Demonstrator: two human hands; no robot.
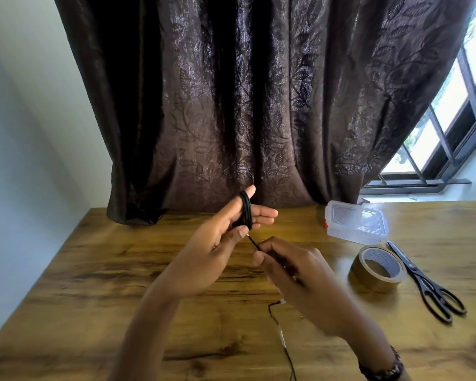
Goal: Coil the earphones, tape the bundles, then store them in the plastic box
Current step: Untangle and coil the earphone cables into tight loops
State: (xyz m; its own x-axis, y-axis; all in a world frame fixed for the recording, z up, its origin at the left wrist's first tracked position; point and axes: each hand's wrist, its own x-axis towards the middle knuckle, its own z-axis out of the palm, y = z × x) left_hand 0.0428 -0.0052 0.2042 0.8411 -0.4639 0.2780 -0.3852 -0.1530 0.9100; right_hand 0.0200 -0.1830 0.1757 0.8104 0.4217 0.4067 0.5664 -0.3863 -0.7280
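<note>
So we've got the earphone cord (245,209) looped around our left hand (217,240) fingers mid-frame, thumb pressing it. Our right hand (291,268) pinches the loose end just lower right of the coil, strand slanting between them. The plastic box (356,222), closed, sits off right, nearer that hand.

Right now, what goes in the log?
step: coiling | left hand: earphone cable looped on fingers | right hand: pinching cable | tape roll: untouched

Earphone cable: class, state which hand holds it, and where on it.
Both. The left hand carries the earphone cable coiled round its fingers, thumb on the coil; the right hand pinches the free strand.
</note>
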